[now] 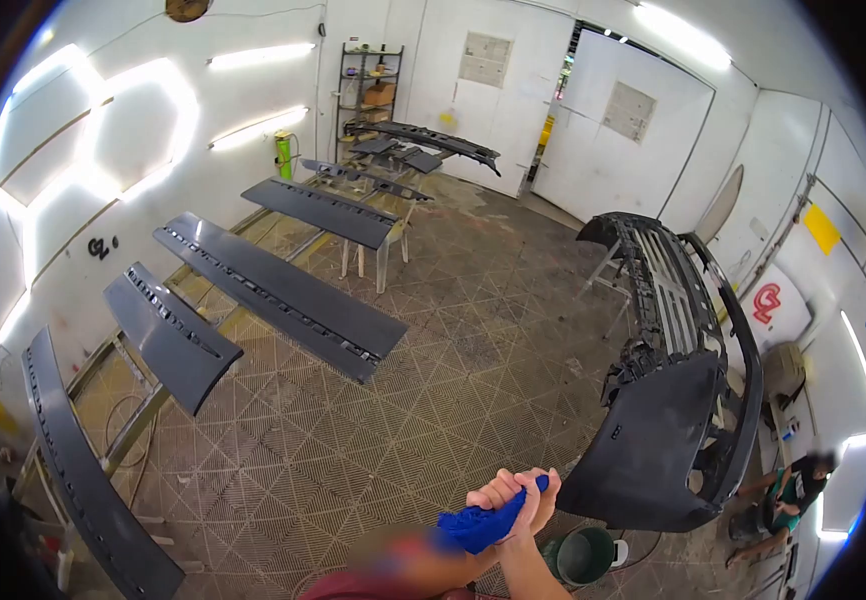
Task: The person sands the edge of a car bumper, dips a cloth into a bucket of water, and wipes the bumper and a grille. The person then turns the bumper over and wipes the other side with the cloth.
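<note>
Low in the head view, a blue cloth (480,527) is bunched up in my two hands, which are pressed close together. My left hand (496,492) wraps its fingers around the cloth. Beside it, my right hand (538,497) is closed on the cloth's upper end. Part of each hand hides behind the other and behind the cloth. Just to their right on the floor stands a dark green bucket (585,556). A large black car bumper (645,440) rests on a stand near my right hand, apart from it.
Several long dark panels lie on a metal rack at left, including a wide panel (283,295) and a curved panel (83,480). A co-worker (788,500) is at the far right. Shelves (370,90) stand by the back wall, near a partly open door (623,120).
</note>
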`<act>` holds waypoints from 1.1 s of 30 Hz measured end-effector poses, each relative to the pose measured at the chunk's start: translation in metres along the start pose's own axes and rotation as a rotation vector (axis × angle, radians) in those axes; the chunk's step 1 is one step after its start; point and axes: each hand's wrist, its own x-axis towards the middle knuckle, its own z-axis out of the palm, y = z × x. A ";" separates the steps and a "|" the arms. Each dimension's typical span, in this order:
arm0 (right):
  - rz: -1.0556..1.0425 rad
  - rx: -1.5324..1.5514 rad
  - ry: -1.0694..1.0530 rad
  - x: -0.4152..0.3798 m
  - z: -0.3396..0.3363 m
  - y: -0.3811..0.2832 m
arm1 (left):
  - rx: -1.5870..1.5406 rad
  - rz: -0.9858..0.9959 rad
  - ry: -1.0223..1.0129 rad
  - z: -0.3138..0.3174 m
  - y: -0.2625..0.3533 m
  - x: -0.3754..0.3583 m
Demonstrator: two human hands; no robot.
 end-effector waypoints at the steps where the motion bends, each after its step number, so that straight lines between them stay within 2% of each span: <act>1: 0.098 -0.065 0.031 0.002 -0.016 -0.010 | -0.014 0.003 -0.003 -0.005 0.008 -0.006; 2: 0.195 -0.133 0.061 0.004 -0.013 -0.011 | -0.029 0.012 -0.010 -0.010 0.019 -0.012; 3: 0.179 -0.130 0.057 0.003 -0.009 -0.012 | -0.037 0.038 -0.017 -0.013 0.031 -0.016; 5: 0.128 -0.321 0.672 -0.005 0.039 0.000 | -0.047 0.081 -0.033 -0.017 0.052 -0.022; 6: 0.113 -0.535 0.737 -0.014 0.045 -0.003 | -0.041 0.130 -0.046 -0.011 0.059 -0.012; 7: 0.098 -0.527 0.734 -0.023 0.055 -0.003 | -0.034 0.164 -0.057 -0.004 0.061 -0.002; 9: -0.009 -0.710 0.755 -0.039 0.069 -0.001 | 0.055 0.237 -0.092 0.021 0.041 0.057; 11: 0.033 -0.639 0.715 -0.061 0.065 -0.026 | 0.247 0.315 -0.114 0.055 -0.033 0.149; 12: 0.049 -0.689 0.725 -0.072 0.069 -0.035 | 0.289 0.354 -0.106 0.056 -0.060 0.168; 16: 0.000 -0.819 0.695 -0.113 0.044 -0.082 | 0.268 0.429 -0.069 0.034 -0.068 0.149; 18: -0.024 -0.836 0.625 -0.127 0.018 -0.108 | 0.128 -0.215 0.066 0.046 -0.042 0.126; 19: -0.037 -0.854 0.562 -0.132 0.011 -0.116 | 0.135 -0.214 0.057 0.051 -0.036 0.117; 21: -0.042 -0.846 0.539 -0.136 0.019 -0.120 | 0.469 -0.015 -0.075 0.063 -0.021 0.096; 22: -0.036 -0.845 0.519 -0.140 0.025 -0.122 | 0.126 -0.294 -0.252 0.077 0.026 0.080; 23: -0.044 -0.840 0.517 -0.147 0.033 -0.121 | 0.133 -0.294 -0.258 0.082 0.031 0.079; 25: -0.070 -1.183 0.494 -0.166 0.049 -0.121 | -0.124 -0.559 -0.411 0.093 0.036 0.076; 26: -0.073 -1.178 0.488 -0.174 0.049 -0.125 | -0.238 -0.612 -0.412 0.105 0.057 0.071; 28: -0.356 -1.293 0.594 -0.196 0.039 -0.129 | -0.227 -0.624 -0.403 0.134 0.041 0.069; 29: -0.354 -1.285 0.587 -0.205 0.022 -0.126 | -0.227 -0.638 -0.394 0.148 0.033 0.067; 31: -1.150 -1.120 0.888 -0.224 -0.029 -0.122 | -0.232 -0.711 -0.327 0.171 0.042 0.061; 32: -1.364 -1.044 0.892 -0.231 -0.054 -0.129 | -0.438 -0.788 -0.269 0.178 0.039 0.062; 33: -1.375 -1.025 0.889 -0.226 -0.068 -0.135 | -0.637 -0.862 -0.213 0.184 0.038 0.062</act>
